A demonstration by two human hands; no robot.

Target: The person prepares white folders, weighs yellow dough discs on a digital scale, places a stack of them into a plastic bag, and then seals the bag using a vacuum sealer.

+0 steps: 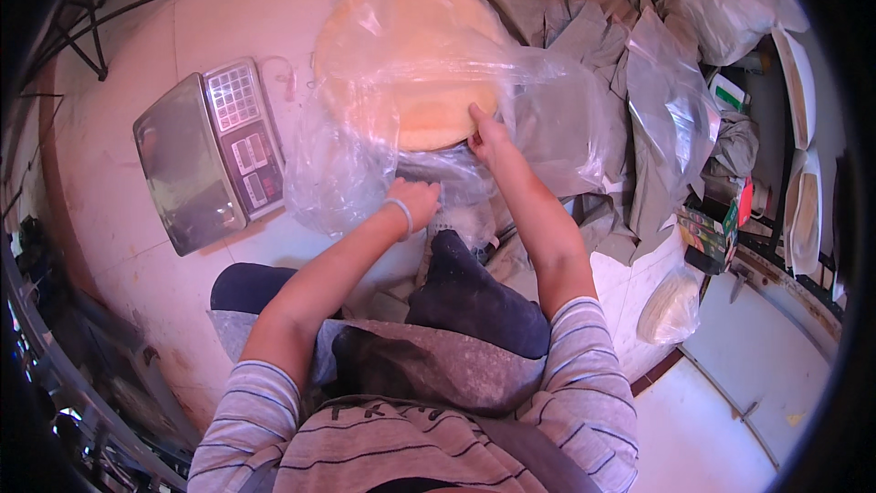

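A large round yellow flatbread or cake layer point(431, 109) lies before me, mostly covered by a clear plastic bag point(342, 178). My right hand point(487, 137) grips the near right edge of the round, thumb on top and fingers beneath it. My left hand point(415, 202), with a pale band at the wrist, is closed on the bag's plastic just below the round's near edge. More clear plastic point(561, 116) spreads to the right of the round.
A digital scale point(191, 161) with a metal plate stands on the tiled floor at left. Crumpled grey-brown sheeting point(602, 41) lies at right. Further right are a small printed box point(708, 236) and a filled plastic bag point(671, 308). A black metal frame point(102, 14) stands upper left.
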